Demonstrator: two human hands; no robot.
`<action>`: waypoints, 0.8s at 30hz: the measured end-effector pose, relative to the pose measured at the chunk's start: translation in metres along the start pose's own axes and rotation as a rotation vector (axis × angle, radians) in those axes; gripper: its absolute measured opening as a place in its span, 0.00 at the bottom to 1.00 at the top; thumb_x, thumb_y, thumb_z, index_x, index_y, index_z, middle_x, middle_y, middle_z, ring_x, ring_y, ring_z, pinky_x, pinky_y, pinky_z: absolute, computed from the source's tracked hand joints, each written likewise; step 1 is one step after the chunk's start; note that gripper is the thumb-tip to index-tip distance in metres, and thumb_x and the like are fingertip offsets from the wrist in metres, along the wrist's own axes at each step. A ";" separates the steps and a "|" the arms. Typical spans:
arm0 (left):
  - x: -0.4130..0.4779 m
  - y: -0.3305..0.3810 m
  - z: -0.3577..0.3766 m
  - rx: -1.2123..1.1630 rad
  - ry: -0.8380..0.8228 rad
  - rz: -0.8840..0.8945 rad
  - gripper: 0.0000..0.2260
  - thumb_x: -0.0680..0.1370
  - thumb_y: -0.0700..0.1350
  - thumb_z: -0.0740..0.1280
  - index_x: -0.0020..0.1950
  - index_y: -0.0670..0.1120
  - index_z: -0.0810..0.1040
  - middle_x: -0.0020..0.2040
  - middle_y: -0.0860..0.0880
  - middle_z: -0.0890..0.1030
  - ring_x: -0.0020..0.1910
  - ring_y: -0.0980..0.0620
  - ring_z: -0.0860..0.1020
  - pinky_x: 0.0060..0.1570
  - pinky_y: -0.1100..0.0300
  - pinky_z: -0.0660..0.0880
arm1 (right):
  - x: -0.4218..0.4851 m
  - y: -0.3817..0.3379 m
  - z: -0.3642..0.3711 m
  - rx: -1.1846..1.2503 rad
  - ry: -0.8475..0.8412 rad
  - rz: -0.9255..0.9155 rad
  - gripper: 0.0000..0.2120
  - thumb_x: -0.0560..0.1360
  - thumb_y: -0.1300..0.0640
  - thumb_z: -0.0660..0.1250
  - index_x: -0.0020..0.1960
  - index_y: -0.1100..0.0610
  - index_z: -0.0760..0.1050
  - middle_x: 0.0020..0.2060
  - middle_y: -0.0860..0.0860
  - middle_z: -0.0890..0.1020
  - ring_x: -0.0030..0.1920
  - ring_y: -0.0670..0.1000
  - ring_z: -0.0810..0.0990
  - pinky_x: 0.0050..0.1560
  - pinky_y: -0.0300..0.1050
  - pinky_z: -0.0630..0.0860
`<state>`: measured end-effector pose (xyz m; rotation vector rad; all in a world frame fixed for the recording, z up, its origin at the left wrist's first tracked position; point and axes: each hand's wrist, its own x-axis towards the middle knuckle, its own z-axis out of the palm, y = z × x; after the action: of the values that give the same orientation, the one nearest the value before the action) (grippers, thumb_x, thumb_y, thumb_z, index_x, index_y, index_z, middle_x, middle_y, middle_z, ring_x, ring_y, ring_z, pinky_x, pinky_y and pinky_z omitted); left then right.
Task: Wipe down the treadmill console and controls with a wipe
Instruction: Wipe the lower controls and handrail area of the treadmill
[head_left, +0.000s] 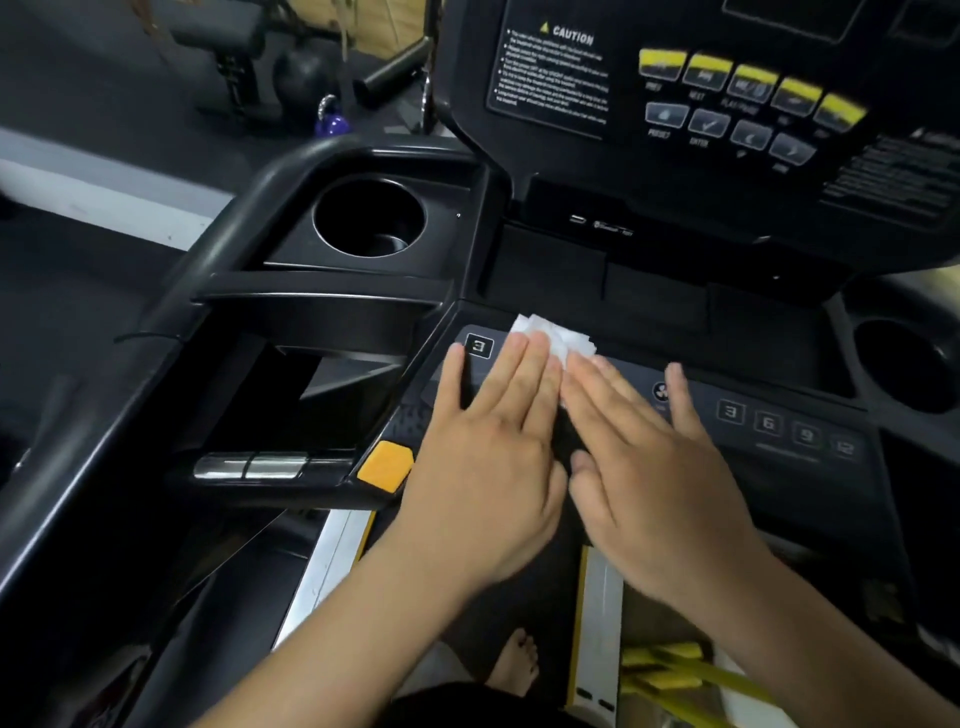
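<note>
**Lower control strip under the wipe, both hands flat**

Treadmill console (727, 104): the work sits on its lower control strip (779, 415), below the upper button bank. Left hand (493, 431) and right hand (639, 441) lie side by side, palms down, fingers straight, gripping nothing. Wipe (556, 332): white, bunched, at the strip's far edge, pinned under the left fingertips and just beside the right ones, mostly showing beyond them. Judgement: flatten the wipe under the pads, press lightly so no key triggers, then sweep right across the numbered keys (769, 423)
</note>
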<state>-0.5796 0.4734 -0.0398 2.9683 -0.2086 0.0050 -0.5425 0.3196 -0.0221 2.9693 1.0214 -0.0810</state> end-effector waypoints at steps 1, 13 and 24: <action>-0.006 0.001 0.002 -0.022 0.007 0.013 0.31 0.78 0.53 0.45 0.79 0.41 0.54 0.80 0.43 0.53 0.80 0.47 0.47 0.74 0.36 0.48 | -0.007 -0.002 0.003 0.008 -0.004 -0.005 0.30 0.76 0.52 0.50 0.77 0.56 0.56 0.77 0.49 0.57 0.77 0.47 0.52 0.74 0.65 0.52; -0.025 0.006 0.008 -0.018 0.069 -0.041 0.29 0.78 0.52 0.51 0.77 0.41 0.63 0.78 0.43 0.61 0.79 0.47 0.55 0.71 0.29 0.49 | -0.013 -0.008 0.007 -0.012 0.002 -0.056 0.30 0.73 0.54 0.53 0.74 0.62 0.63 0.75 0.54 0.64 0.76 0.51 0.59 0.73 0.67 0.56; -0.088 -0.030 0.022 -0.115 0.119 -0.199 0.30 0.72 0.44 0.54 0.74 0.38 0.68 0.76 0.41 0.65 0.75 0.44 0.64 0.68 0.31 0.59 | 0.003 -0.074 0.022 0.044 -0.038 -0.258 0.36 0.66 0.56 0.54 0.75 0.61 0.62 0.76 0.54 0.63 0.76 0.52 0.58 0.70 0.63 0.55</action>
<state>-0.6629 0.5109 -0.0673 2.8486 0.0983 0.1403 -0.5864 0.3791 -0.0425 2.8421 1.4092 -0.1608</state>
